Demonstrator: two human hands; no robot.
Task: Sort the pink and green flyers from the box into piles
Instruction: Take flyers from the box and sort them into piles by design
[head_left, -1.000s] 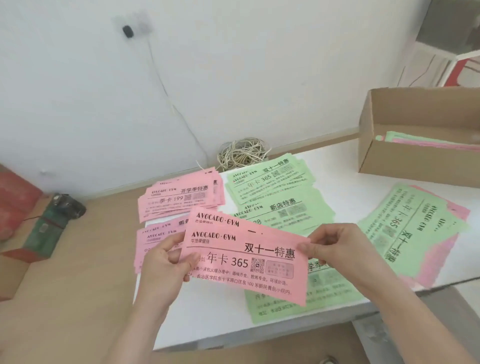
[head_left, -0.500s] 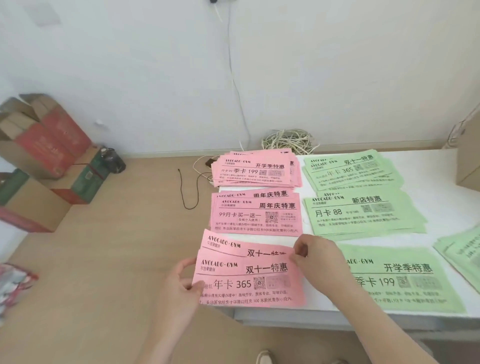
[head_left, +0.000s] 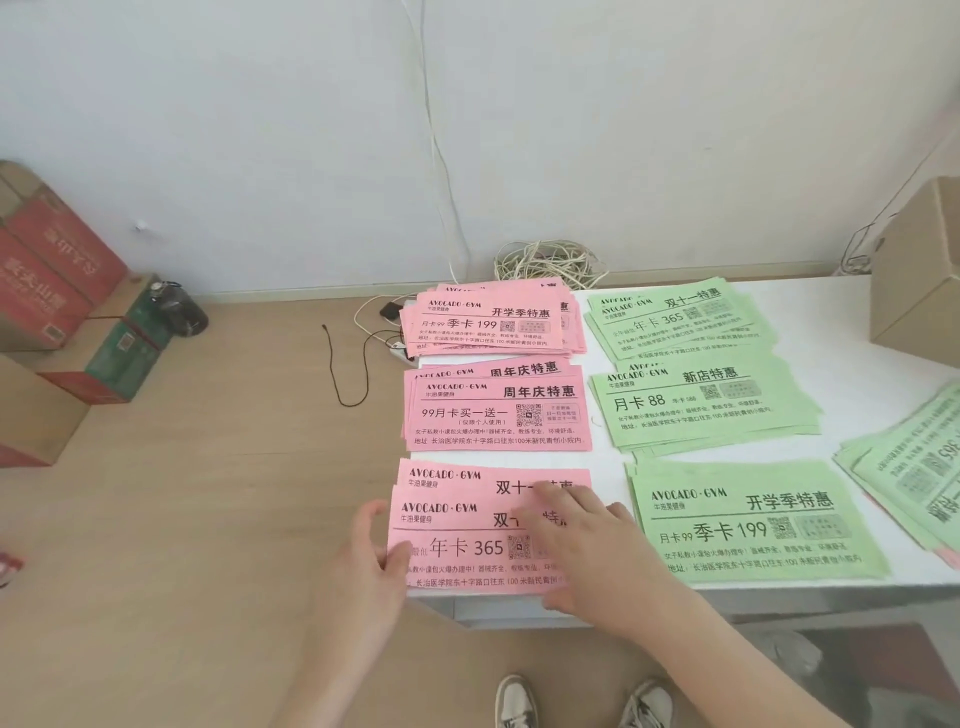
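Pink flyer (head_left: 457, 545) beneath flat, straight-fingered right hand (head_left: 587, 551); left hand (head_left: 363, 571) at its edge, apparently a pinch.

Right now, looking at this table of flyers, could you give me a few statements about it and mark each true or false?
1. The right hand lies flat on the nearest pink flyer. True.
2. The green piles lie left of the pink piles. False: they lie to the right.
3. A coil of cable sits by the wall behind the piles. True.
4. The left hand holds a green flyer. False: its fingers hold the pink flyer's left edge.
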